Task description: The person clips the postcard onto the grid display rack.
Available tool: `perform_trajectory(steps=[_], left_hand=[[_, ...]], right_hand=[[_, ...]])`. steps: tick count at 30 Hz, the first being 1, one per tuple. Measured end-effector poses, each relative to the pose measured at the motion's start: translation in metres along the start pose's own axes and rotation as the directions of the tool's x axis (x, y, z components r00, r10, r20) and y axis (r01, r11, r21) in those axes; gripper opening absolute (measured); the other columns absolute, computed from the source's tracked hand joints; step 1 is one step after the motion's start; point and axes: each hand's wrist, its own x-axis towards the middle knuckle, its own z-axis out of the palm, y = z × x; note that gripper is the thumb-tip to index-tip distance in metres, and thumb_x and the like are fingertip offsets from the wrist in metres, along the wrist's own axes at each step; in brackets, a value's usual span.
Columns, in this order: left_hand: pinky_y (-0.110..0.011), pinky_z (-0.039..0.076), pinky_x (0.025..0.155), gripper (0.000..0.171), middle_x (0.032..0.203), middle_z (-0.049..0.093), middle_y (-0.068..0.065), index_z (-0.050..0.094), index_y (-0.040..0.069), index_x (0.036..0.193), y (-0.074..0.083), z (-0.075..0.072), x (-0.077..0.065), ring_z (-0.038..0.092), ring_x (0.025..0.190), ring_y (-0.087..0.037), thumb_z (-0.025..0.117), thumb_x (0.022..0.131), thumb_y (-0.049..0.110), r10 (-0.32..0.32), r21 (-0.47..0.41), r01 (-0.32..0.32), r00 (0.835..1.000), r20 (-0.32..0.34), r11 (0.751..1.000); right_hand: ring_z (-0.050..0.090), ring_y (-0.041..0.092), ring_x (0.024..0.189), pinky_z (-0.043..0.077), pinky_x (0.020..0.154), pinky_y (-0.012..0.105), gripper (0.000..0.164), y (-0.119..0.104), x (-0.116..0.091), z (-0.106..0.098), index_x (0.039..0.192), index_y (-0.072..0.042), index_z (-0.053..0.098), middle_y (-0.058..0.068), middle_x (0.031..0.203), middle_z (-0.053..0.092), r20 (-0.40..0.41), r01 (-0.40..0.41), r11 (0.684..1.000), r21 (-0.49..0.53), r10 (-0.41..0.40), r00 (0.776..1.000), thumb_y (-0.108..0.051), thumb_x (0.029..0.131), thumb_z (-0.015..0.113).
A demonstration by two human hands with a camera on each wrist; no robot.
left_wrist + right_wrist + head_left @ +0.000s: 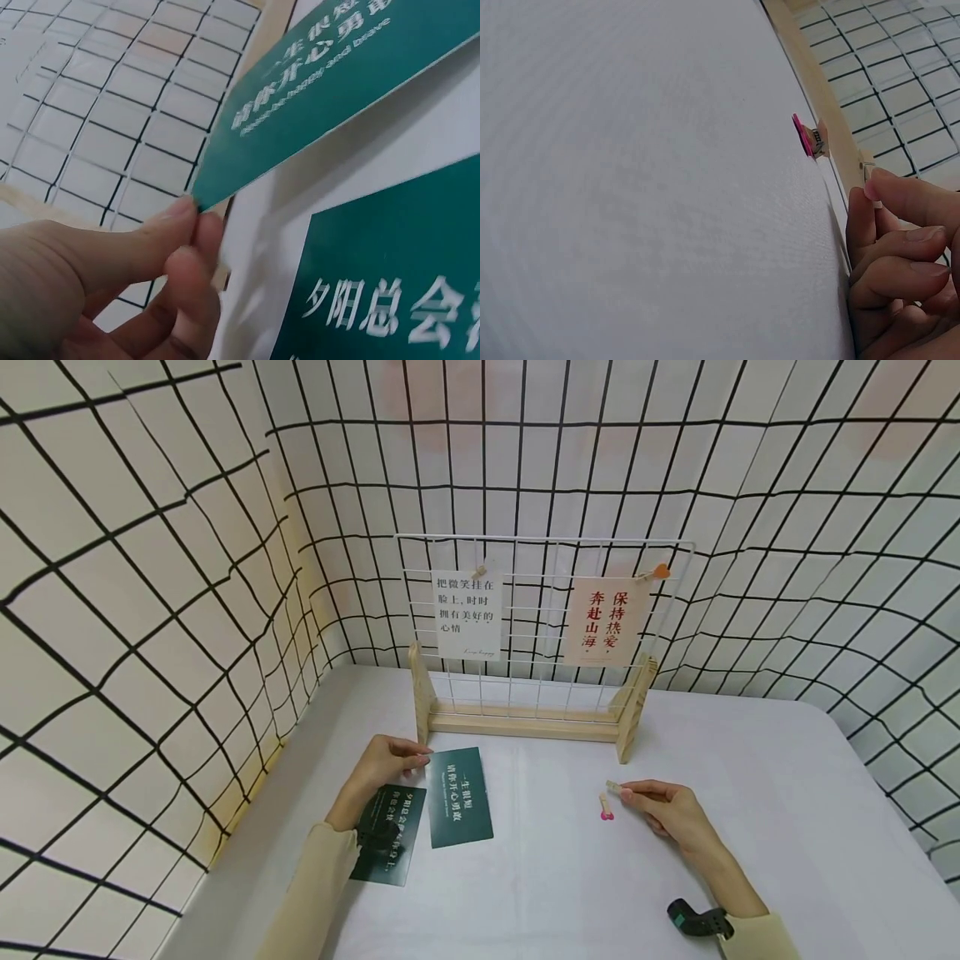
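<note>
My left hand (387, 763) pinches a corner of a dark green card (459, 797) with white lettering between thumb and fingers. In the left wrist view that card (300, 97) is raised at a slant above the table. A second green card (397, 852) lies below it, partly covered by my left wrist and its camera. On the right side, my right hand (667, 810) pinches a small wooden clothespin (613, 787) by its end; the right wrist view shows the clothespin (868, 169) at the fingertips. Another clothespin (606, 807) with a pink ornament lies just left of that hand.
A white wire grid rack (536, 610) on a wooden base (525, 724) stands at the back. Clothespins hold a white card (468, 618) and a pink card (606, 622) with red writing on it. Black mesh (150, 610) surrounds the white table (555, 893).
</note>
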Motion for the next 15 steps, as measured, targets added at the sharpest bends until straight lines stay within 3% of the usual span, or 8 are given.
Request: perform_trajectory(steps=[6, 15], left_hand=[[-0.025, 0.047, 0.058, 0.018, 0.086, 0.079, -0.009, 0.081, 0.000, 0.104, -0.001, -0.009, 0.001, 0.058, 0.058, -0.014, 0.082, 0.089, 0.009, -0.053, -0.041, 0.051, 0.998, -0.037, 0.998], [-0.029, 0.042, 0.066, 0.022, 0.085, 0.081, -0.001, 0.079, 0.000, 0.109, 0.004, -0.012, 0.001, 0.059, 0.063, -0.011, 0.080, 0.091, 0.012, -0.051, -0.219, 0.032, 0.995, -0.082, 0.975]], right_hand=[[0.038, 0.004, 0.052, 0.034, 0.048, 0.021, 0.044, 0.000, 0.000, 0.001, 0.122, 0.002, 0.071, -0.011, 0.070, 0.054, 0.001, 0.015, 1.000, -0.018, -0.015, 1.000, -0.031, 0.094, 0.078], [0.037, 0.005, 0.051, 0.033, 0.048, 0.022, 0.045, 0.000, 0.002, -0.001, 0.120, 0.000, 0.073, -0.011, 0.063, 0.047, 0.011, -0.012, 0.999, -0.042, 0.013, 1.000, -0.035, 0.091, 0.081]])
